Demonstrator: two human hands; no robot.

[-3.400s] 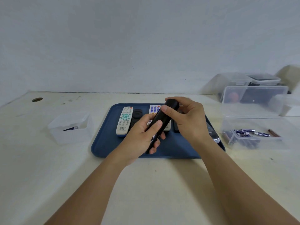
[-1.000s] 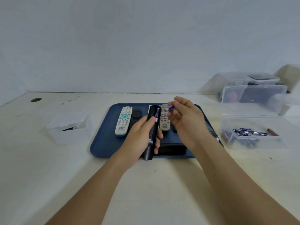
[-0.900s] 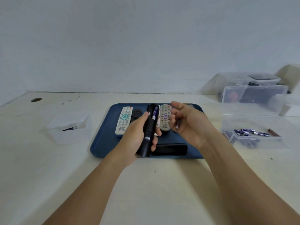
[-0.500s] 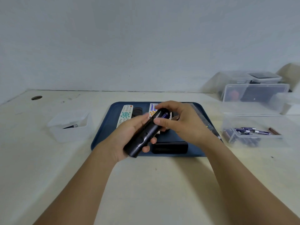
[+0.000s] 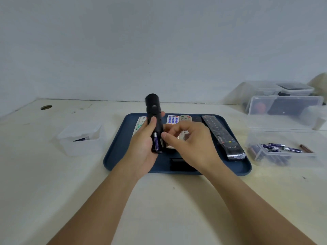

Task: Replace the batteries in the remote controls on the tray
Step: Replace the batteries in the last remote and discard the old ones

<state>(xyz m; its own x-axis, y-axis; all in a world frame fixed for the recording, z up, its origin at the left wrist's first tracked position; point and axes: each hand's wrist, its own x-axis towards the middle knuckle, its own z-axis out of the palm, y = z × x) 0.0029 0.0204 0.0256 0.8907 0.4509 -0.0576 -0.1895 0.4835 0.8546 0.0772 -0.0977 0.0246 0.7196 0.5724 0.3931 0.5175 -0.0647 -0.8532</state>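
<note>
My left hand [image 5: 143, 147] grips a black remote [image 5: 154, 119] and holds it nearly upright above the blue tray [image 5: 246, 167]. Its battery compartment is open at the lower end, with a purple battery [image 5: 156, 142] inside. My right hand [image 5: 189, 144] sits beside the compartment, thumb tip against its edge and fingers loosely curled; I see nothing in it. A black cover [image 5: 177, 164] lies on the tray's near side. More remotes lie on the tray: white-green [image 5: 139, 125], white-blue [image 5: 173, 119], beige [image 5: 185, 117] and a long black one [image 5: 221, 137].
A small clear box [image 5: 80, 138] with one battery stands left of the tray. A clear box of purple batteries [image 5: 277, 151] stands to the right. Stacked clear containers [image 5: 284, 106] sit at the back right. A cable hole [image 5: 46, 107] is at the far left.
The black remote has been turned in my left hand, so the open compartment now points toward me. My right hand moved from the far end to the near end.
</note>
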